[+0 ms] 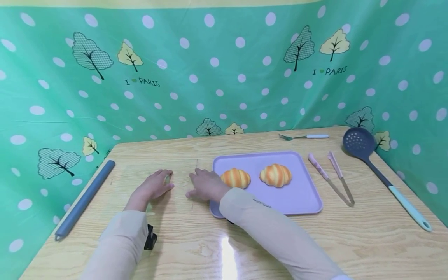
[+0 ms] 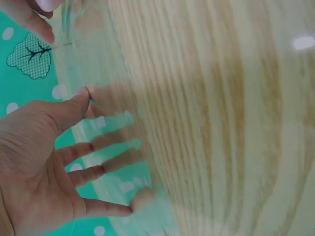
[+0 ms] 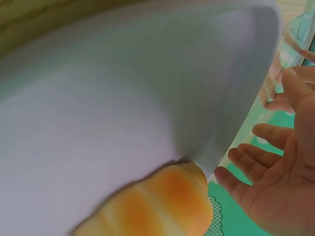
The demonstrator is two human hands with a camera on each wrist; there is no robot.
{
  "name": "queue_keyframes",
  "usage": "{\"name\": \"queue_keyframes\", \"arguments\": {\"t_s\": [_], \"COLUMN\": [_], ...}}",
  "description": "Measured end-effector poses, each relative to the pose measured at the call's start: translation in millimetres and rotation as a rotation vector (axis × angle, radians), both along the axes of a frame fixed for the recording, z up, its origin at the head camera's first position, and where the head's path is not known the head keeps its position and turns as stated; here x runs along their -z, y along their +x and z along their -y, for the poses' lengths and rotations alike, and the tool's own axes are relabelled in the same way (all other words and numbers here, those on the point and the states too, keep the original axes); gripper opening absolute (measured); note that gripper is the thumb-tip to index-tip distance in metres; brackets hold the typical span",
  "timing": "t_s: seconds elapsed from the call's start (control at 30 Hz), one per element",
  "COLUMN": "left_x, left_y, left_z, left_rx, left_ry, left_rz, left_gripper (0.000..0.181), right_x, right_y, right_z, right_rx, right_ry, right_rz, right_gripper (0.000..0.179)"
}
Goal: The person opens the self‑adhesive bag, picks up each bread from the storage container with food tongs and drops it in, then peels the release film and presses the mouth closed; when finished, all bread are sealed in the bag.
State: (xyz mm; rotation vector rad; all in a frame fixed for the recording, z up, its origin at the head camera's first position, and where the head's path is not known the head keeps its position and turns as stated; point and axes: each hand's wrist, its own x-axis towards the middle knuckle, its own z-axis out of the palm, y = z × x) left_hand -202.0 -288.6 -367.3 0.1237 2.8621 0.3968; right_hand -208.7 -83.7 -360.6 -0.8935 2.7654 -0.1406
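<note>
A see-through glossy sheet [image 2: 115, 123] lies low over the wooden table, faint in the head view; it mirrors the fingers in the left wrist view. My left hand [image 1: 157, 184] has its fingers spread, tips right at the sheet. Across a small gap, my right hand [image 1: 206, 184] reaches over the left edge of a lilac tray [image 1: 294, 202], fingers loosely bent and palm empty. On that tray sit two croissants: one [image 1: 236, 177] beside my right wrist, the other [image 1: 275, 175] further right. The right wrist view shows one croissant close up, below my fingers.
A dark grey-blue roll-shaped bar [image 1: 85, 200] lies along the left table edge. Right of the tray are tongs with pink tips [image 1: 337, 177] and a dark skimmer [image 1: 360, 143] with a pale blue handle. A fork [image 1: 304, 136] lies at the back, before a green curtain [image 1: 224, 77].
</note>
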Motion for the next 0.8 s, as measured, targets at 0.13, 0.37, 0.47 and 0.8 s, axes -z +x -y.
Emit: {"name": "queue_keyframes", "arguments": {"t_s": [0.13, 0.37, 0.47, 0.8], "left_x": [-1.7, -1.7, -1.7, -9.9], "left_y": [-0.6, -1.6, -2.4, 0.9], "left_z": [-2.1, -3.3, -4.7, -0.3], "left_rx": [-0.022, -0.031, -0.031, 0.012], "left_ry": [0.003, 0.0, 0.002, -0.039], "left_rz": [0.023, 0.026, 0.029, 0.067], "left_gripper": [0.057, 0.057, 0.057, 0.061], "right_x": [0.9, 2.6, 2.5, 4.3], "right_y": [-1.0, -1.6, -1.9, -1.6], "right_z": [0.7, 2.9, 2.4, 4.4], "right_rx": [-0.008, -0.042, -0.052, -0.051], "right_ry": [0.024, 0.104, 0.133, 0.153], "right_rz": [-0.003, -0.06, -0.078, -0.079], "right_gripper": [0.074, 0.069, 0.066, 0.068]}}
